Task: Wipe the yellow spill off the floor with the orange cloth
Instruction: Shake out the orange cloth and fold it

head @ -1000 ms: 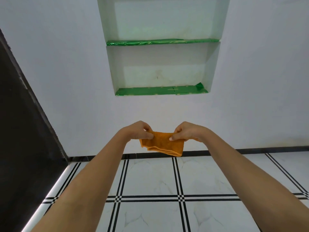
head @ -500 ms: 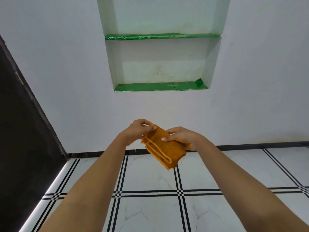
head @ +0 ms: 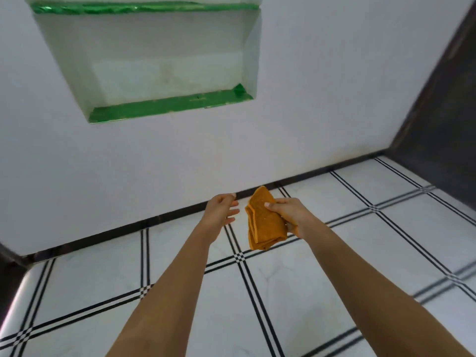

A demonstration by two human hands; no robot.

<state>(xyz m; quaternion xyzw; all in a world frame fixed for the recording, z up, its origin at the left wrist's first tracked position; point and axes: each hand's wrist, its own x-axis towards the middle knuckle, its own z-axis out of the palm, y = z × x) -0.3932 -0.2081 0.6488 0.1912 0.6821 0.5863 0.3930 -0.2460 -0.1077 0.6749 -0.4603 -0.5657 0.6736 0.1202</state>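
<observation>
The folded orange cloth [head: 265, 222] hangs in the air in front of me, gripped along its right side by my right hand [head: 289, 213]. My left hand [head: 222, 208] is just left of the cloth, apart from it, with fingers spread and nothing in it. Both forearms reach out over the white tiled floor [head: 296, 287]. No yellow spill shows on the visible floor.
A white wall with a recessed niche [head: 159, 60] lined with green shelves [head: 167, 105] faces me. A black skirting strip [head: 128, 228] runs along the wall's base. Dark surfaces stand at the right [head: 443, 112] and at the lower left [head: 7, 279].
My left hand has let go of the cloth and opened; only the right hand holds it now. The view has swung to the right and tilted, and the cloth hangs more upright.
</observation>
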